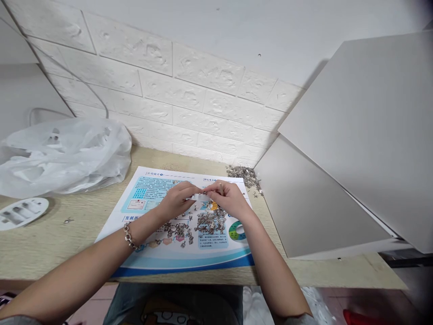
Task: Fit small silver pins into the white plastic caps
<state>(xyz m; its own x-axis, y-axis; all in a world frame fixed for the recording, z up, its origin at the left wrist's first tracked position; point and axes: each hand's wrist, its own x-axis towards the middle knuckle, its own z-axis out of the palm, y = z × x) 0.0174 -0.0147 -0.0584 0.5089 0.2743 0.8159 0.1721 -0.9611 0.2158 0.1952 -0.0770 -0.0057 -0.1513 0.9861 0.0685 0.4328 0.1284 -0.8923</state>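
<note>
Over the printed sheet point(128, 234), my left hand point(176, 200) has its fingers closed on a small white piece point(199, 197). My right hand point(230, 198) meets it at the piece's right end, fingers pinched together; the tiny item between its fingertips is too small to make out. Small metal parts point(211, 221) lie in a loose heap on the sheet below my hands. Another cluster of metal parts point(177, 229) lies just left of it, under my left wrist.
A translucent plastic bag point(64, 155) of white pieces sits at the left, with an oval white piece point(24, 213) before it. A pile of metal parts point(245, 176) lies by the wall. White panels point(324, 203) lean at the right.
</note>
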